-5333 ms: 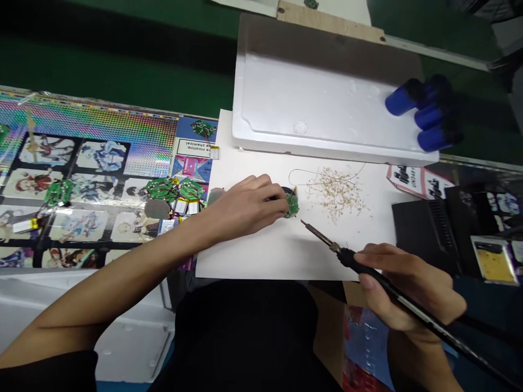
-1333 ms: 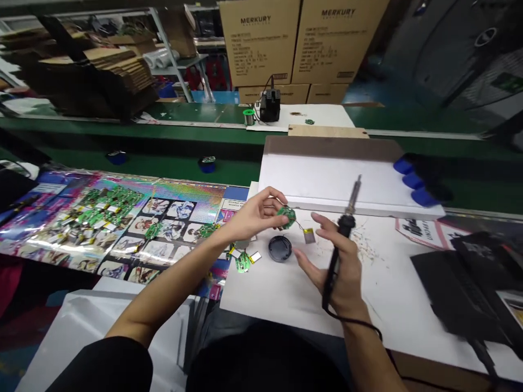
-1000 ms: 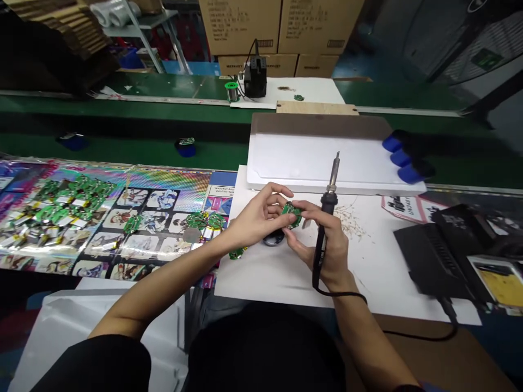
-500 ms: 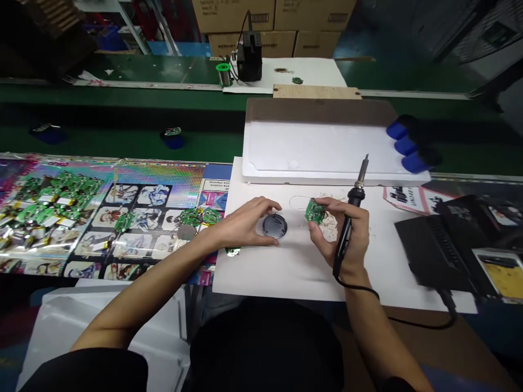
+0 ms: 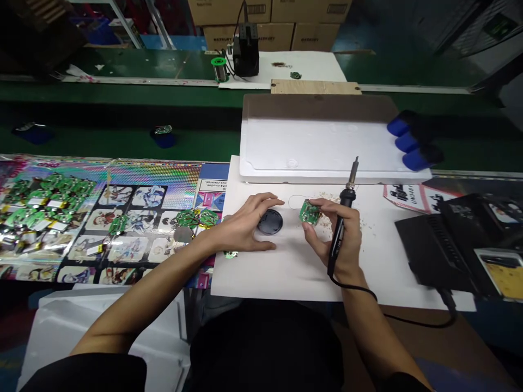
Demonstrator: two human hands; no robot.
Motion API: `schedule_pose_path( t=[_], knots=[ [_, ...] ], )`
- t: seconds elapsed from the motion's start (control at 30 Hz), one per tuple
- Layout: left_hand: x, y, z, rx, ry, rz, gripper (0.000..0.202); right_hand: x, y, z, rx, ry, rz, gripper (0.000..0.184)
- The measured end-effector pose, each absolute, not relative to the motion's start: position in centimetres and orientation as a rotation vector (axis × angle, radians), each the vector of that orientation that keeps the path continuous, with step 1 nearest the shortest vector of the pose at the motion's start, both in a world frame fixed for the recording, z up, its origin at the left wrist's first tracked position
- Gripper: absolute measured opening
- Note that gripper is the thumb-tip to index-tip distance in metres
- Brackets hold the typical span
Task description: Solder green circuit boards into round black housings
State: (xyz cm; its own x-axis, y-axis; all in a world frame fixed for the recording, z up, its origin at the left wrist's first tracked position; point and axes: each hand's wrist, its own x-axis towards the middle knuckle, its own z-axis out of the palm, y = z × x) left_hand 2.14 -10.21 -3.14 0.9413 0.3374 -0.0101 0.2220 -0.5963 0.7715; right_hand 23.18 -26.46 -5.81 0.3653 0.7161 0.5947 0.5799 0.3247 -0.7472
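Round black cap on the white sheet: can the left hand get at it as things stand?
Probably yes: the open left hand curves around the round black cap, with nothing visible between them.

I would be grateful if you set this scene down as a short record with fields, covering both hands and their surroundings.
Left hand: fingers and thumb spread around a round black part; contact unclear
Right hand: holds a green circuit board and a soldering iron
Iron direction: tip away from the person
Work surface: white sheet
Beyond it: white tray, with blue-and-black cylinders at its right end
Far left: cluster of green boards on a printed sheet
Far right: black boxy unit
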Motion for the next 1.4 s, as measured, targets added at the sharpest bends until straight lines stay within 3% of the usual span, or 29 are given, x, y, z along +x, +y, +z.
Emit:
schedule_pose_path(
  t=[0.17, 0.33, 0.47, 0.5, 0.87, 1.4],
  knots=[
    [1.9, -9.7, -3.6, 2.173, 0.35, 0.18, 0.063, 22.9, -26.3, -6.0, -1.337, -1.364, 0.142, 0.05],
    [2.3, -10.5, -3.2, 2.202, 0.44, 0.286, 0.07, 22.6, -26.4, -5.8, -1.389, -1.507, 0.108, 0.053],
    [1.8, -9.6, -2.6, 2.086, 0.418, 0.393, 0.016, 22.3, -26.3, -5.9, -1.394, -1.528, 0.154, 0.051],
    [1.7, -9.4, -2.6, 2.048, 0.421, 0.445, 0.012, 22.2, -26.3, -5.9, -1.39, -1.534, 0.164, 0.05],
    [2.3, -10.5, -3.3, 1.574, 0.537, 0.357, 0.026, 21.4, -25.2, -6.2, -1.353, -1.811, 0.161, 0.039],
    [2.1, -11.0, -3.7, 1.639, 0.519, 0.36, 0.026, 20.9, -25.0, -6.0, -1.364, -1.782, 0.1, 0.039]
  ],
)
